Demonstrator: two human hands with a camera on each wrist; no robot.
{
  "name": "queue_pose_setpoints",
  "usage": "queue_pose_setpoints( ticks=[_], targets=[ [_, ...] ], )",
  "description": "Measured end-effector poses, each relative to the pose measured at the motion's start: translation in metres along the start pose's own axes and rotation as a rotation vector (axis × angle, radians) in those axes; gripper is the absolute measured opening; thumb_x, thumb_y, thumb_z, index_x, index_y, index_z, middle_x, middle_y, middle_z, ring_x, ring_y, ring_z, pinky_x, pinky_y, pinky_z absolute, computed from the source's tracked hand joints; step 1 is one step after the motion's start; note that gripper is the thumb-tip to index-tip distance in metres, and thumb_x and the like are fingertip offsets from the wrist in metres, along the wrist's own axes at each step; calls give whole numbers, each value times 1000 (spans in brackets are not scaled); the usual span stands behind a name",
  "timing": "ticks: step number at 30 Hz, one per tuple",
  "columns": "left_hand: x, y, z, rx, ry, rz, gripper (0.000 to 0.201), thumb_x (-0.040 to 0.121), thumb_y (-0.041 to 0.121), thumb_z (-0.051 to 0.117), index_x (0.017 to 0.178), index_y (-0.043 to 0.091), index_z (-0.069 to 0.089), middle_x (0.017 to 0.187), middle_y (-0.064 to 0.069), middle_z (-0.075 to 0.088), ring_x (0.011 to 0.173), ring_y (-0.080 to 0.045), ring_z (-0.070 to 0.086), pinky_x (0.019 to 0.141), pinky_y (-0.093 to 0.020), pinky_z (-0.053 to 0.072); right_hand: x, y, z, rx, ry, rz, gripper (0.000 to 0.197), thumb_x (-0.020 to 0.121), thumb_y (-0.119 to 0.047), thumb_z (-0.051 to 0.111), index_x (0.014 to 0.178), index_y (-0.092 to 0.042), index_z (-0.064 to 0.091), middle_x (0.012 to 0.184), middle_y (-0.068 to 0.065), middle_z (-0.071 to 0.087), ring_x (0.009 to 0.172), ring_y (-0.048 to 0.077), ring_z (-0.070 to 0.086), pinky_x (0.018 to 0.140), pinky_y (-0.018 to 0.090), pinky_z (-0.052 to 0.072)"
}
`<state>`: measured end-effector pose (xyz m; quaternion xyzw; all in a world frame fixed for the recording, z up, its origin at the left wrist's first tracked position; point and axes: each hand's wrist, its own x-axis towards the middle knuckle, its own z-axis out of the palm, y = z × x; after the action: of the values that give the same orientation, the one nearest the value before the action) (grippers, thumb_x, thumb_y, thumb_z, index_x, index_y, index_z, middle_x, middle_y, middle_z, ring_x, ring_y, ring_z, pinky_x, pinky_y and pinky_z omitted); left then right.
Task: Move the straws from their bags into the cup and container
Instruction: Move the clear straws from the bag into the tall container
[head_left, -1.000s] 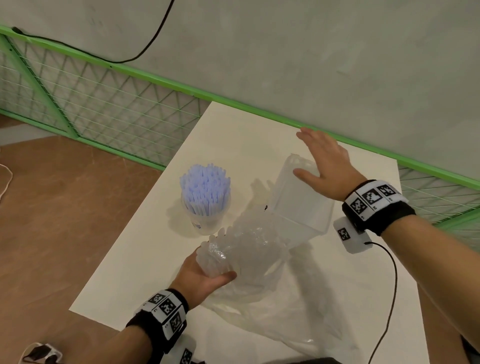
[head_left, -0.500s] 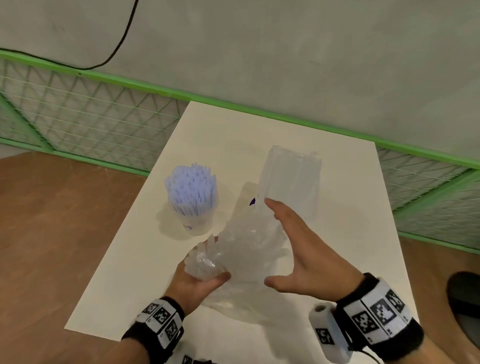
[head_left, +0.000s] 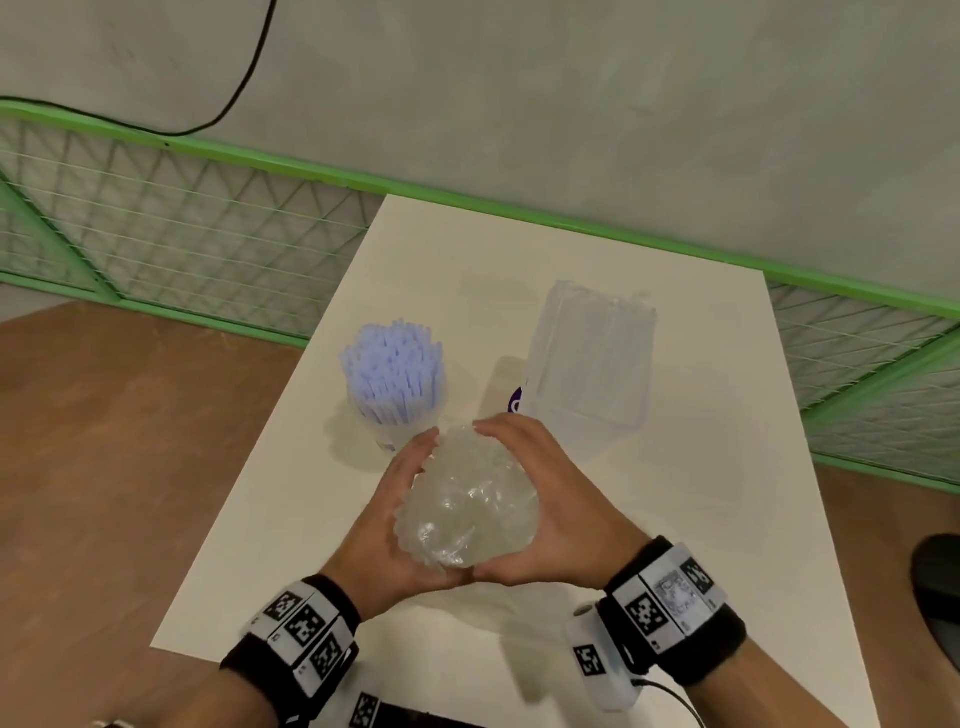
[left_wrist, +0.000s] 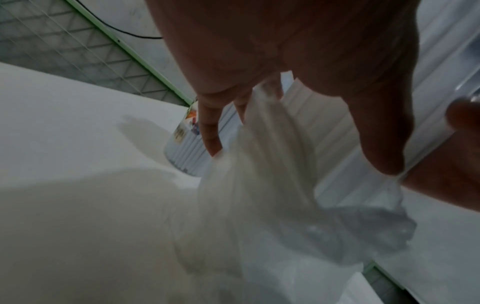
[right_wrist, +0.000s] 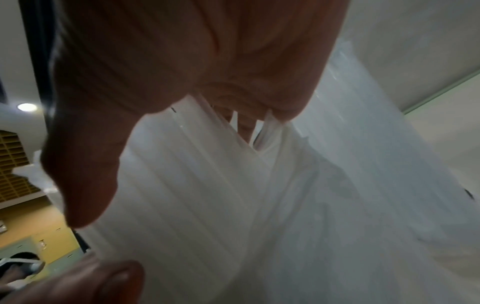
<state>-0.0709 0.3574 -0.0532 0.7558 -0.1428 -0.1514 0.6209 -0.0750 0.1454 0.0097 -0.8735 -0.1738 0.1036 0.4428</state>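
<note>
A bundle of clear straws in its crumpled clear bag (head_left: 467, 506) stands upright over the table's near middle. My left hand (head_left: 387, 525) wraps its left side and my right hand (head_left: 566, 525) its right side, fingers curled round it. The cup (head_left: 395, 436) packed with blue straws (head_left: 395, 369) stands just beyond my left fingertips. An empty clear container (head_left: 592, 358) stands at the back right. In the left wrist view the bag (left_wrist: 272, 174) trails below my palm, with the cup (left_wrist: 182, 148) behind. In the right wrist view the straws (right_wrist: 194, 174) fill the space under my right hand (right_wrist: 182, 61).
The white table (head_left: 701, 519) has its left edge close to the cup, with brown floor beyond. A green mesh fence (head_left: 182, 234) runs along the far side under a grey wall. A black cable hangs on the wall.
My right hand left the container and came back to the bundle. Both hands now enclose the straws, which were gathered upright and raised nearer to me.
</note>
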Motion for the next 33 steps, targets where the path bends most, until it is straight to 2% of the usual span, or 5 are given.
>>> queue_pose_setpoints(
  ticks=[5, 13, 22, 27, 33],
  targets=[
    [0, 10, -2, -122, -74, -81, 115, 43, 30, 90, 136, 44, 24, 127, 47, 42, 126, 15, 41, 95, -2, 37, 10, -3, 11, 20, -56, 70, 113, 51, -38, 94, 139, -46, 24, 140, -16, 40, 130, 7, 41, 107, 33, 40],
    [8, 12, 1, -188, 50, -45, 108, 44, 32, 89, 137, 33, 35, 136, 11, 53, 127, -4, 51, 99, -18, 44, 24, -12, 10, -25, 40, -27, 105, 56, -32, 90, 142, -35, 29, 137, -14, 42, 126, 4, 44, 105, 23, 38],
    [11, -2, 8, -166, 100, -106, 111, 41, 33, 95, 133, 47, 34, 136, 13, 51, 125, 2, 51, 95, -10, 42, 9, -1, 3, -91, 118, -90, 120, 56, -49, 92, 151, -28, 21, 158, -7, 20, 149, 11, 17, 119, 35, 22],
    [12, -4, 9, -150, 111, -113, 110, 47, 13, 98, 132, 47, 36, 126, 25, 57, 122, 1, 53, 95, -9, 43, -21, 8, 4, -78, 270, -38, 101, 57, -34, 92, 140, -29, 35, 143, -5, 36, 138, 21, 35, 109, 33, 37],
    [11, -1, 9, -184, 118, -112, 110, 43, 26, 97, 134, 43, 38, 128, 18, 59, 122, -4, 55, 96, -15, 46, -27, 12, 22, -126, 382, -62, 74, 67, -28, 86, 129, -25, 46, 127, -12, 50, 121, 15, 50, 100, 19, 39]
  ],
)
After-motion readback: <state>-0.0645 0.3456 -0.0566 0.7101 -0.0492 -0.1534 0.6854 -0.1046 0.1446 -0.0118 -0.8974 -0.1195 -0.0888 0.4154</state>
